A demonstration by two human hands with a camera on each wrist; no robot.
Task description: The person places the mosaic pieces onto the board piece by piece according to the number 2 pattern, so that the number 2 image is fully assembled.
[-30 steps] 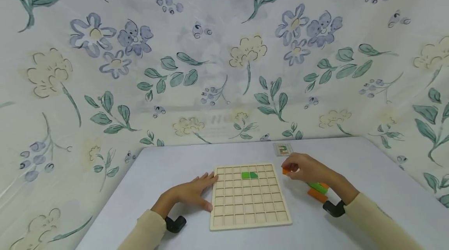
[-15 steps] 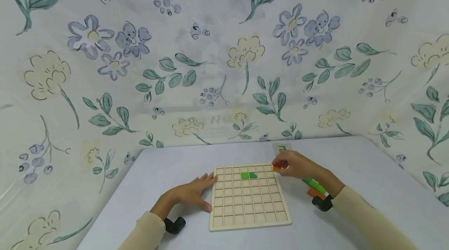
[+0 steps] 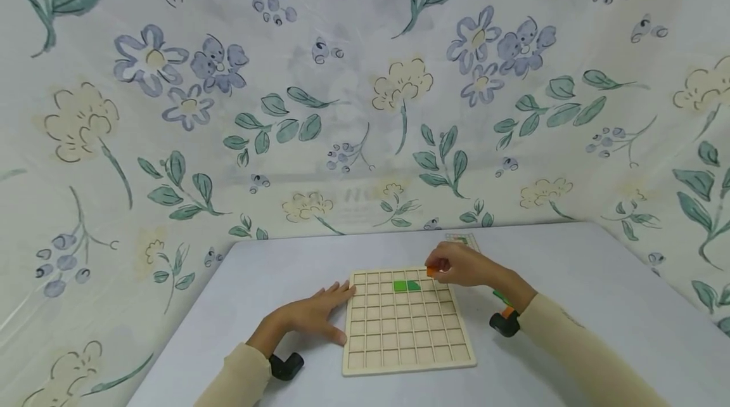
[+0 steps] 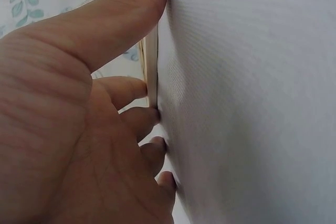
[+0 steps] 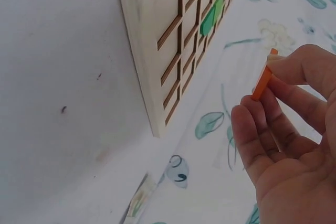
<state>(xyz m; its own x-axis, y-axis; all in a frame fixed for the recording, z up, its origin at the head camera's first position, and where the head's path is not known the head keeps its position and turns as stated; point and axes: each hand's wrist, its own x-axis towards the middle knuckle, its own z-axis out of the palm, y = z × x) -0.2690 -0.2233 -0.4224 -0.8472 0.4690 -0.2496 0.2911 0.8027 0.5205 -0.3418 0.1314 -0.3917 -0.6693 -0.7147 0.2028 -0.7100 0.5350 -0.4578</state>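
Note:
A pale wooden grid board (image 3: pixel 400 324) lies on the white table. My left hand (image 3: pixel 315 314) rests at its left edge with fingers spread; in the left wrist view the thumb and fingertips touch the board's side and the tabletop. My right hand (image 3: pixel 464 265) pinches a thin orange tile (image 5: pixel 264 81) between thumb and fingers, held above the board's far right part. In the grid's second row, a light green square tile (image 3: pixel 400 286) sits beside a darker green tile (image 3: pixel 413 285) with one rounded corner.
Right of the board, partly hidden by my right forearm, are a green piece (image 3: pixel 501 297) and an orange piece (image 3: pixel 507 312). A small patterned card (image 3: pixel 470 241) lies behind my right hand. A floral curtain (image 3: pixel 342 141) hangs behind the table.
My right hand has moved left with the orange tile, from beside the board to above its far right squares. My left hand has stayed at the left edge.

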